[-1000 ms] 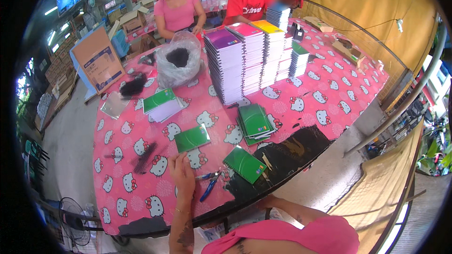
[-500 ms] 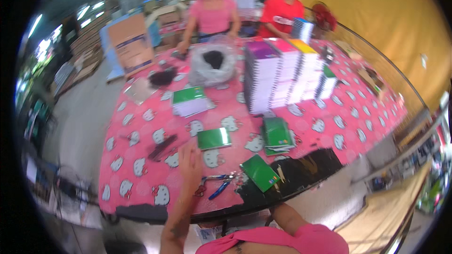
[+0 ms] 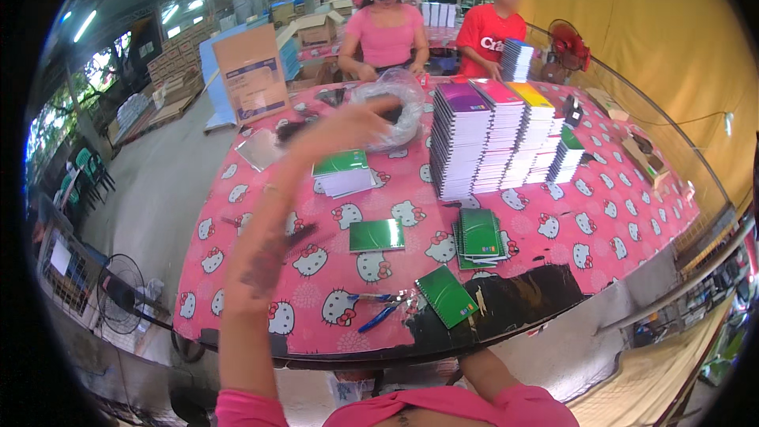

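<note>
My left hand is stretched far across the table, its fingers extended over the edge of a clear plastic bag with dark contents. Nothing shows in that hand. Beneath the forearm lie some thin black strips. A stack of loose sheets with green covers sits just below my wrist. Nearer to me are a flat green cover, blue-handled pliers and a green spiral notebook at the table's front edge. Only my right forearm shows, below that edge; the hand is hidden.
Tall stacks of spiral notebooks with purple, pink and yellow covers stand right of the bag. A small pile of green notebooks lies nearer. Two people work across the table. A cardboard box stands beyond the far left.
My left hand has moved up and away from beside the flat green cover to the plastic bag. The view has shifted slightly. The green notebook and pliers lie as before.
</note>
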